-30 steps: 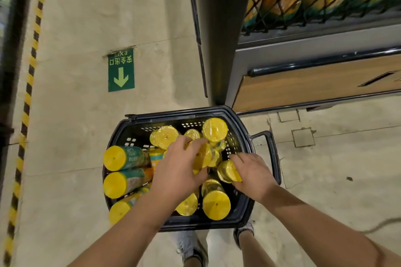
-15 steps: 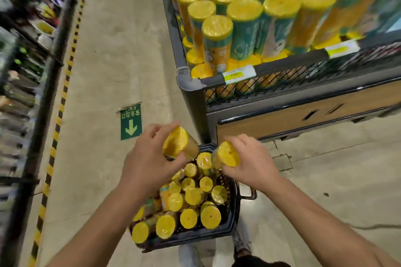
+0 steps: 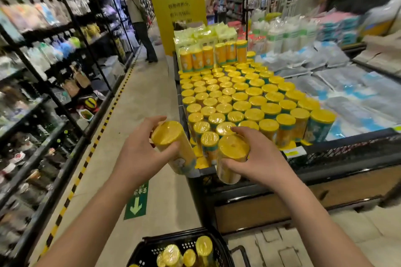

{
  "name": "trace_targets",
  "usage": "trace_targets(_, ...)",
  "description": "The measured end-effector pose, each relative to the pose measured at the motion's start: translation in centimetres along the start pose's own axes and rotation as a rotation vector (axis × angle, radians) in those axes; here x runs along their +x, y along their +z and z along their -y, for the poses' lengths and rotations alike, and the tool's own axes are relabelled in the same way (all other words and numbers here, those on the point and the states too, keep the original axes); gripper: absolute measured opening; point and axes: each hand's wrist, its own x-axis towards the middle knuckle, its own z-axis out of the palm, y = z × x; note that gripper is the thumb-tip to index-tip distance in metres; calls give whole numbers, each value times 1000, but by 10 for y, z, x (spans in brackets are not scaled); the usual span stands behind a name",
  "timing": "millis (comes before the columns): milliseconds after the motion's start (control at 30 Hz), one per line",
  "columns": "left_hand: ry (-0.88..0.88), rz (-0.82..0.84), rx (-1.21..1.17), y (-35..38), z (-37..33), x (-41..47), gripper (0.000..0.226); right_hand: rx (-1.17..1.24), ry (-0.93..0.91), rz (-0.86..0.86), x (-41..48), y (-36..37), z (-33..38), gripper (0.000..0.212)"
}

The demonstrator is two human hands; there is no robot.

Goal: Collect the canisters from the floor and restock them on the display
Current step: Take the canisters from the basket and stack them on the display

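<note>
Reaching up and forward with both bare forearms from the bottom corners of the view, toward the near corner of the display (image 3: 338,149); holding the left hand (image 3: 138,156) back-up over the aisle floor, just left of that corner; curling its fingers over the far side of the left canister (image 3: 173,147) and pressing the thumb across the near side; gripping it below the yellow lid, tilted, lid toward the camera, base toward the display's corner post.

Holding the right hand (image 3: 260,158) just beside it, over the display's front rim; wrapping the fingers round the far side of the right canister (image 3: 232,154), thumb laid along the near lower side; lid up and toward the camera, body tilted, base dipping in front of the rim; close to the left canister but apart.

Beyond the hands, packed upright in rows on the display: stocked canisters (image 3: 238,97), lids up, a taller tier at the far end; at the bottom edge, on the floor: a black basket (image 3: 149,245) with more canisters (image 3: 171,254) inside; between the forearms, a green arrow sign (image 3: 136,204) on the floor; to the left, dark shelving (image 3: 43,71) with blurred goods; farther down the aisle, a person (image 3: 138,17) beside a yellow pillar (image 3: 175,6).
</note>
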Motion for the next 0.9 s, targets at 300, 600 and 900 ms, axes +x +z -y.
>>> trace_targets(300,48,-35,-162,-39,-50,56,63,67,-32,-166,54,-69,70,84)
trace_targets(600,26,-59,-288,-32,-61,104,71,88,-85,-153,132,-103,78,79)
trace_targets(900,-100,-177,-367,54,-92,184,64,86,-188,2,230,-139,-19,77)
